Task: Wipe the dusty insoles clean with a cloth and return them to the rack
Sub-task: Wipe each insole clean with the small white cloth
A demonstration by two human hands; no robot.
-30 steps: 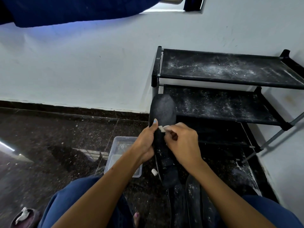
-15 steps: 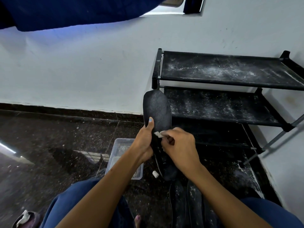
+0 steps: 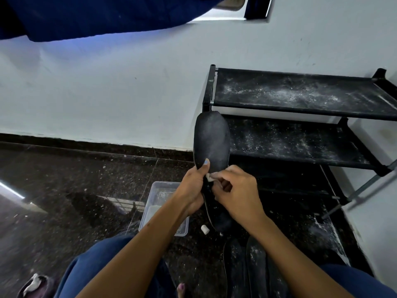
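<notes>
I hold a black insole (image 3: 211,140) upright in front of me, its toe end up and dusted grey. My left hand (image 3: 193,188) grips its left edge at mid-length, thumb on its face. My right hand (image 3: 235,193) pinches a small white cloth (image 3: 210,177) against the insole just beside that thumb. The insole's heel end hangs below my hands. Two more dusty black insoles (image 3: 255,267) lie on the floor between my knees. The black rack (image 3: 300,97) stands to the right against the wall, its two shelves speckled with white dust.
A clear plastic tub (image 3: 159,203) sits on the dark floor left of my hands, with a small white cap-like piece (image 3: 204,229) beside it. A white wall runs behind. White dust lies on the floor under the rack. A slipper (image 3: 34,286) shows at the bottom left.
The insole has tilted a little to the left and my hands have shifted slightly with it. The cloth stays pinched at the same spot near my left thumb.
</notes>
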